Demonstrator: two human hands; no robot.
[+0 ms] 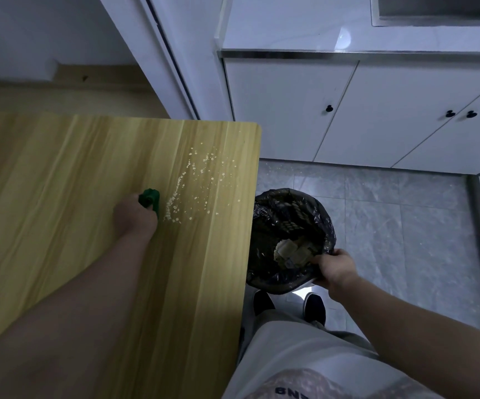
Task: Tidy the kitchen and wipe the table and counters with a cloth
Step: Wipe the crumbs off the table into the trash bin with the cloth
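A light wooden table (60, 174) fills the left half of the view. My left hand (133, 216) rests on it, closed around a bunched green cloth (150, 198). Just right of the cloth lies a scatter of pale crumbs (192, 185), spreading toward the table's right edge. Below that edge stands a round bin lined with a black bag (290, 240), with pale scraps inside. My right hand (335, 269) grips the bin's near rim and bag.
White cabinet doors with black knobs (329, 108) run under a white counter (305, 33) at the back right. The floor is grey tile (405, 226). My dark shoes (315, 308) stand just behind the bin.
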